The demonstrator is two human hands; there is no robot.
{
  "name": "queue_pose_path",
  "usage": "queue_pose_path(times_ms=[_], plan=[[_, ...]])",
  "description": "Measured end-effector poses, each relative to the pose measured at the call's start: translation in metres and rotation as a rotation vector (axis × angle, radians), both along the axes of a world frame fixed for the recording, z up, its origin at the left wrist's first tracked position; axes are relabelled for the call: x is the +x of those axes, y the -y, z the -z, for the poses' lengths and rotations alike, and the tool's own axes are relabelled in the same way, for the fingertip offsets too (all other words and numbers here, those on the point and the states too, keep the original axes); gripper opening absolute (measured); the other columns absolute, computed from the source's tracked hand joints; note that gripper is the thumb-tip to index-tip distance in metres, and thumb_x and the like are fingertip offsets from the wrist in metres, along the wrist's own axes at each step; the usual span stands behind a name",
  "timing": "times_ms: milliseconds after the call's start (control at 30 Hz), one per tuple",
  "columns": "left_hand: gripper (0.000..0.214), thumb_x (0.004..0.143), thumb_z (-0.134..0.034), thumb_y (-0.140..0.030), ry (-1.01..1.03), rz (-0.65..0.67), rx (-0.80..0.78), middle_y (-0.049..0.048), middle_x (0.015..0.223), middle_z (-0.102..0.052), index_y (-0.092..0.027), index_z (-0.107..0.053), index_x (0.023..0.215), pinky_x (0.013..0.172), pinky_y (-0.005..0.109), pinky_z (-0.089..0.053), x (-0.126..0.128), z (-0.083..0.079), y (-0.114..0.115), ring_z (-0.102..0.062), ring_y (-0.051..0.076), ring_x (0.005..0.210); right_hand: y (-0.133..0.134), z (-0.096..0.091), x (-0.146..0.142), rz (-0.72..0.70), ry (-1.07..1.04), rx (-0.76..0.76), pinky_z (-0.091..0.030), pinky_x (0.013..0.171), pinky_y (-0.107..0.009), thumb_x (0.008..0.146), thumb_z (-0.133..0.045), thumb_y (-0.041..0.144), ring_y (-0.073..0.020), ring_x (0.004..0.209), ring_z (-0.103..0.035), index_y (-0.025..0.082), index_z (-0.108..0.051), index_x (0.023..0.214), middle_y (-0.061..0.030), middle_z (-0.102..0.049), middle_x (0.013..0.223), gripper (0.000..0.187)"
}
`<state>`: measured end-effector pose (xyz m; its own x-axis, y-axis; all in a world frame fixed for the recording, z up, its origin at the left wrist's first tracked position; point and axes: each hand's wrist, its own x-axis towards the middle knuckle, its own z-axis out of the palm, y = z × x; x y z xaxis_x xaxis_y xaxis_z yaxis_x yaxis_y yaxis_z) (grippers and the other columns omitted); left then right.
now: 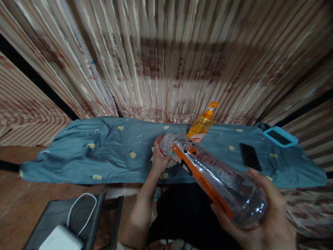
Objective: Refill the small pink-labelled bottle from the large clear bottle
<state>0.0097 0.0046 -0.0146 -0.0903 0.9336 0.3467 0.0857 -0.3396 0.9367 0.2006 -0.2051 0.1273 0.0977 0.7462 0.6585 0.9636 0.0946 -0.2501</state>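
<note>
A large clear plastic bottle (pixel 221 173) with an orange label lies tilted across the view, its base toward me on the right. My right hand (pixel 267 211) is closed around the base end. At the other end, my left hand (pixel 159 156) grips a small clear plastic piece (pixel 168 139) against the bottle's narrow end; I cannot tell whether it is the bottle's own neck or a separate container. Below the left hand, a white jagged-edged piece (pixel 172 163) partly shows on the cloth. Just behind the large bottle stands an orange pump bottle (pixel 201 126) holding amber liquid.
A blue-grey patterned cloth (pixel 70 156) covers the narrow table. On its right side lie a black phone (pixel 250 157) and a light-blue framed device (pixel 280 136). A striped curtain (pixel 161 62) hangs behind. At lower left, a dark stool (pixel 52 217) bears a white charger (pixel 62 239) with cable.
</note>
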Motion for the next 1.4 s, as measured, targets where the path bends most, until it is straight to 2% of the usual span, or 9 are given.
queue_pose_path(times_ms=[167,400,567,700,900,1033,1200,1400], plan=[[0.092,0.064,-0.091,-0.031,0.0,0.015,-0.005,0.0135,0.141,-0.063,-0.022,-0.045,0.142,0.117,0.051,-0.05,-0.001,-0.002,0.0,-0.066,0.032,0.13,0.003,-0.003,-0.008,0.097,-0.056,-0.063,-0.056,0.075,-0.028,0.098,-0.059,0.075,-0.0226,0.103,-0.065,0.018,-0.037,0.163,-0.0103,-0.06,0.133,0.089],[0.09,0.064,-0.089,-0.028,-0.007,-0.008,-0.021,0.0147,0.142,-0.063,-0.021,-0.045,0.141,0.117,0.05,-0.05,0.0,-0.002,0.001,-0.065,0.032,0.131,-0.001,0.001,0.002,-0.034,0.009,-0.002,-0.053,0.079,-0.023,0.098,-0.067,0.065,-0.0192,0.106,-0.063,0.014,-0.034,0.164,-0.0094,-0.06,0.131,0.09],[0.093,0.061,-0.089,-0.027,-0.015,-0.015,-0.022,0.0157,0.143,-0.062,-0.02,-0.045,0.142,0.118,0.053,-0.05,0.0,0.0,0.0,-0.064,0.034,0.132,0.001,-0.003,-0.004,-0.006,-0.048,-0.028,-0.053,0.08,-0.025,0.098,-0.066,0.065,-0.0206,0.107,-0.063,0.016,-0.034,0.165,-0.0106,-0.058,0.134,0.089],[0.089,0.065,-0.088,-0.029,-0.009,-0.011,-0.004,0.0145,0.143,-0.062,-0.021,-0.045,0.142,0.12,0.052,-0.049,0.0,0.0,-0.001,-0.064,0.033,0.133,0.002,-0.005,-0.01,0.062,-0.057,-0.054,-0.056,0.084,-0.026,0.1,-0.06,0.071,-0.022,0.11,-0.064,0.016,-0.035,0.164,-0.0109,-0.057,0.137,0.088],[0.091,0.065,-0.09,-0.034,-0.004,0.0,-0.011,0.0146,0.143,-0.062,-0.021,-0.045,0.142,0.118,0.051,-0.05,0.0,0.0,-0.001,-0.064,0.033,0.131,0.001,-0.004,-0.005,-0.009,-0.043,-0.016,-0.055,0.081,-0.025,0.099,-0.066,0.064,-0.0201,0.109,-0.062,0.019,-0.031,0.167,-0.008,-0.06,0.132,0.088],[0.091,0.064,-0.091,-0.033,0.007,0.007,-0.009,0.0139,0.143,-0.062,-0.022,-0.045,0.142,0.118,0.05,-0.051,-0.001,0.001,-0.001,-0.065,0.032,0.13,0.0,-0.003,-0.005,0.016,-0.052,-0.035,-0.057,0.084,-0.029,0.099,-0.063,0.067,-0.0234,0.112,-0.063,0.017,-0.033,0.165,-0.0102,-0.059,0.136,0.088],[0.092,0.064,-0.09,-0.033,0.001,-0.008,-0.007,0.0141,0.142,-0.063,-0.021,-0.045,0.143,0.118,0.052,-0.05,0.0,0.002,-0.001,-0.064,0.033,0.131,0.0,-0.002,-0.004,-0.007,-0.044,-0.019,-0.055,0.085,-0.026,0.098,-0.066,0.066,-0.0206,0.112,-0.064,0.018,-0.032,0.166,-0.0089,-0.058,0.138,0.089],[0.089,0.065,-0.09,-0.033,0.003,-0.014,-0.008,0.0144,0.142,-0.063,-0.021,-0.046,0.141,0.117,0.05,-0.051,0.0,0.0,-0.001,-0.065,0.033,0.13,-0.001,-0.005,-0.002,-0.021,-0.033,-0.021,-0.055,0.083,-0.027,0.099,-0.066,0.063,-0.0219,0.111,-0.063,0.017,-0.031,0.166,-0.0099,-0.059,0.135,0.089]])
